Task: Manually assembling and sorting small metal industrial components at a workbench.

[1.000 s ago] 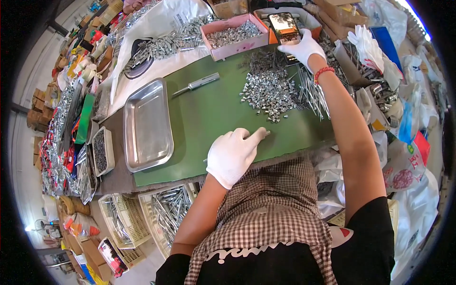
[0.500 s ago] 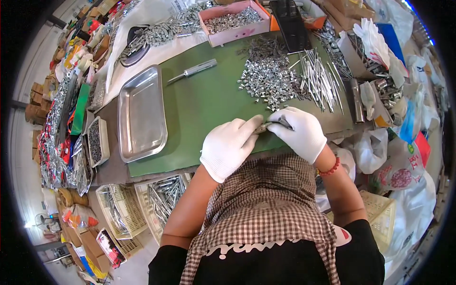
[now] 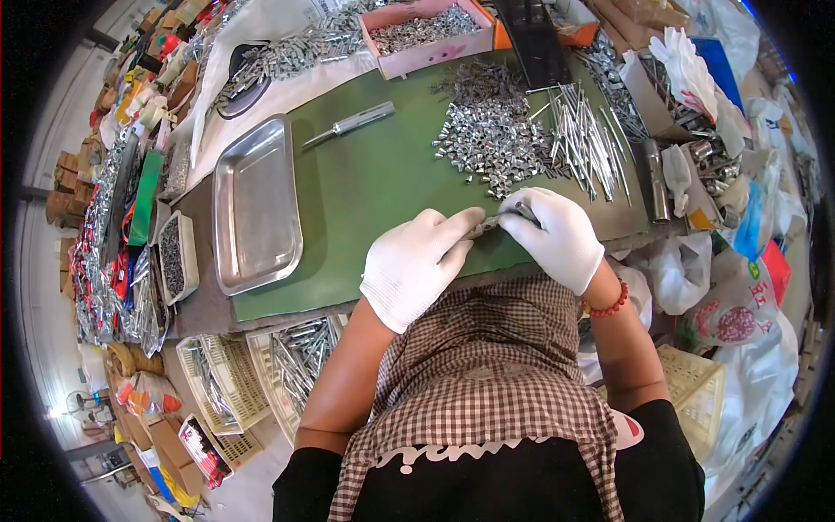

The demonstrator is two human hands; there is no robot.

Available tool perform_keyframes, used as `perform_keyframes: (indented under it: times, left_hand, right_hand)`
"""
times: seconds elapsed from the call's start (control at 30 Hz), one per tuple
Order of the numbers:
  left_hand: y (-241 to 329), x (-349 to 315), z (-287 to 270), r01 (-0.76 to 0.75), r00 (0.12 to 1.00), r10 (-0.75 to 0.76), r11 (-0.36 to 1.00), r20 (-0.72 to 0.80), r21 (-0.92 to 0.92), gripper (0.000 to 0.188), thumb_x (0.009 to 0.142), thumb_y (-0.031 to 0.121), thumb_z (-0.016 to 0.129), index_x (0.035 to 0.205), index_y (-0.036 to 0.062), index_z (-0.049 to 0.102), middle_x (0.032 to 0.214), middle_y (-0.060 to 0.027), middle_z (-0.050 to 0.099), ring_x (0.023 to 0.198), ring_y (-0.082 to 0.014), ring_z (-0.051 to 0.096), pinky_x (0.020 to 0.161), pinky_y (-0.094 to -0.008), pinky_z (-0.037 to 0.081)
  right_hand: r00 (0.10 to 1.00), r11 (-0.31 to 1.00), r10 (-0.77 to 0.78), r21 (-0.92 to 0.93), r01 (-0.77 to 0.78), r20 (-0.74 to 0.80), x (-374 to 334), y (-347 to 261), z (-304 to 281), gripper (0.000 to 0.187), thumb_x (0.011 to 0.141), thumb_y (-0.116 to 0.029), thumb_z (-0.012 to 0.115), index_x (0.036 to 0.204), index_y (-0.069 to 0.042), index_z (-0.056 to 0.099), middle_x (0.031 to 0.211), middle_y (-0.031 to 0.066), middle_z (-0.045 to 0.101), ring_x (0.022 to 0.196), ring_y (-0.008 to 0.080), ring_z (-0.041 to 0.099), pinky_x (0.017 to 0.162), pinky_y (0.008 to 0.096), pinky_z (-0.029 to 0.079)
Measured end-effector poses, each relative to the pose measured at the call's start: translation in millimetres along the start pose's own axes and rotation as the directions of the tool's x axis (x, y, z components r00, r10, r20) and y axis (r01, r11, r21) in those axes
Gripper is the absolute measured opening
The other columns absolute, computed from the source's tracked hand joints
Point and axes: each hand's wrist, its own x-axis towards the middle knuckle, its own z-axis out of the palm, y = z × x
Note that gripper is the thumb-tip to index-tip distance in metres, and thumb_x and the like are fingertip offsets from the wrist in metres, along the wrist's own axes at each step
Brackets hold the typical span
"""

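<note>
Metal piece half-hidden between gloved hands

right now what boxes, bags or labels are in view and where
pink box: top centre behind the green mat, oblong, full of small metal parts
printed bag: right of the table, white with red and green print
blue bag: right edge, crumpled
cardboard boxes: far left, brown, stacked
no screen that I can make out

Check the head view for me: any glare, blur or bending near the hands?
Head view: fisheye bends the green mat edges; bright glare on the steel tray; left hand and right hand sharp; the small metal piece between them too small to make out.
</note>
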Motion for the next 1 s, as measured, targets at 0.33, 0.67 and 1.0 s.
perform_keyframes:
  times: [0.33,0.67,1.0]
  left_hand:
    - [4,1,0,0.014,0.999,-0.016,0.999,0.030,0.048,0.023,0.083,0.014,0.064,0.105,0.0186,0.069,0.076,-0.0063,0.061,0.068,-0.0270,0.063,0.060,-0.0367,0.051]
    - [13,-2,11,-0.003,0.993,-0.021,0.980,0.117,0.201,0.021,0.087,0.017,0.059,0.107,0.0212,0.064,0.078,-0.0093,0.053,0.062,-0.0291,0.059,0.055,-0.0407,0.048]
    - [12,0,10,0.043,0.984,-0.079,0.975,0.160,0.219,0.021,0.087,0.018,0.058,0.108,0.0220,0.064,0.078,-0.0097,0.056,0.063,-0.0291,0.062,0.055,-0.0403,0.050]
  right_hand:
    - [0.998,0.996,-0.042,-0.082,0.039,-0.041,0,-1,-3,0.014,0.090,-0.015,0.063,0.098,-0.004,0.067,0.090,0.0138,0.065,0.083,0.0289,0.064,0.076,0.0355,0.050]
    - [0.967,0.799,-0.240,-0.582,0.150,-0.081,67,27,-28,0.011,0.090,-0.019,0.059,0.093,-0.011,0.066,0.097,0.0112,0.062,0.084,0.0337,0.064,0.073,0.0440,0.052]
    - [0.941,0.917,-0.323,-0.279,0.284,-0.104,23,11,-10,0.017,0.086,-0.010,0.063,0.103,-0.011,0.067,0.093,0.0098,0.068,0.084,0.0310,0.066,0.074,0.0388,0.054]
